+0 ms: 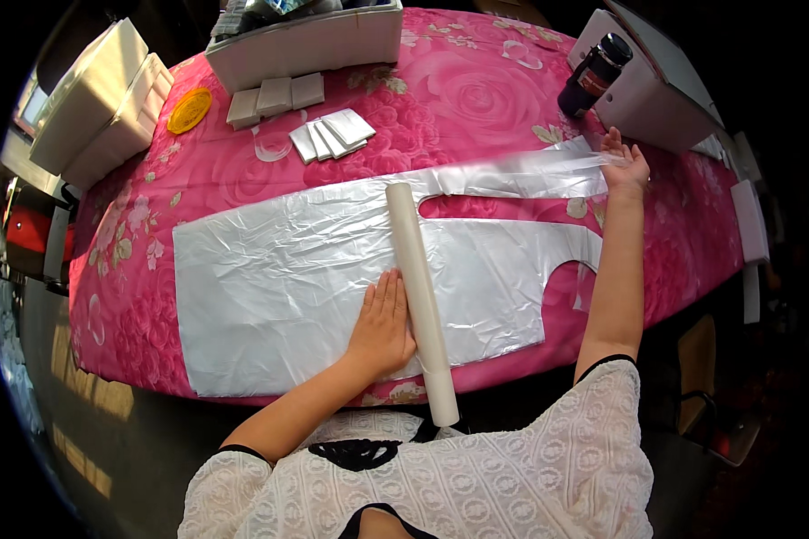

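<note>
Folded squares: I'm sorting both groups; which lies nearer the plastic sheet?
The fanned silvery group, just beyond the plastic sheet; the other group, three in a row, sits farther by the white box.

White short-sleeved patterned fabric top (503,458), thin black sleeve bands (606,361), black neckline edging (354,518), black openwork patch (355,455).

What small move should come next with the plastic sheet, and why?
Probably smooth the far strip flat with the right hand: its end looks rumpled at that hand, while the left hand lies flat on the plastic sheet, beside the pale roll.
</note>
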A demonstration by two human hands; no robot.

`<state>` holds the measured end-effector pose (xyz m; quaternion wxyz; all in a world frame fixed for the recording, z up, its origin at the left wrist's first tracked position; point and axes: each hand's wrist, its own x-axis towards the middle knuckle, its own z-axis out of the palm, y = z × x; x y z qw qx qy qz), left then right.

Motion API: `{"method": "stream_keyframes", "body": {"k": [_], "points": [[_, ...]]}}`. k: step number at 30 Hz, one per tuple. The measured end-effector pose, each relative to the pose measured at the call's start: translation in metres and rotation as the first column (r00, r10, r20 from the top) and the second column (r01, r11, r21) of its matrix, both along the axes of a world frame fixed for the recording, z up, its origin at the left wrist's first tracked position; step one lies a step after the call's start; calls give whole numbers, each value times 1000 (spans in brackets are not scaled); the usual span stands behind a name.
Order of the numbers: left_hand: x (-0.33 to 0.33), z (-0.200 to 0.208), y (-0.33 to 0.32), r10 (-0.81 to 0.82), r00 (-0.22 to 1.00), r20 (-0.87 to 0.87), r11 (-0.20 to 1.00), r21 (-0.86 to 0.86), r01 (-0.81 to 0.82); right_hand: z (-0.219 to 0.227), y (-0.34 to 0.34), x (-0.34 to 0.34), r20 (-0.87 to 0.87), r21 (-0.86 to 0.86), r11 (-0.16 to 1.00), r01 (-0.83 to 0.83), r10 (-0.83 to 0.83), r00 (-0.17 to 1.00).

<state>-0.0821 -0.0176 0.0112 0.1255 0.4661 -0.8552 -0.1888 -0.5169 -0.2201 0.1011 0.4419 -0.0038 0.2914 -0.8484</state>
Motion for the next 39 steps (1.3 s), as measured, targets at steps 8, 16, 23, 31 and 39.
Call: {"method": "stream_keyframes", "body": {"k": [8, 16, 23, 31, 39], "points": [[9, 5, 3, 73, 972, -225, 997, -15, -78, 49, 33, 157, -559, -136, 916, -379, 245, 792], [47, 67, -30, 376, 136, -916, 913, 392, 116, 5, 124, 353, -916, 355, 627, -693, 88, -390], [78, 54, -22, 583, 267, -767, 780, 621, 78, -26, 129, 373, -829, 478, 581, -659, 50, -557], [120, 45, -22, 574, 570, -588, 812, 500, -301, -14, 89, 286, -909, 416, 634, -652, 302, -286], [126, 26, -16, 750, -96, -655, 618, 744, -252, 53, 10, 38, 28, 152, 980, -129, 126, 992]]}}
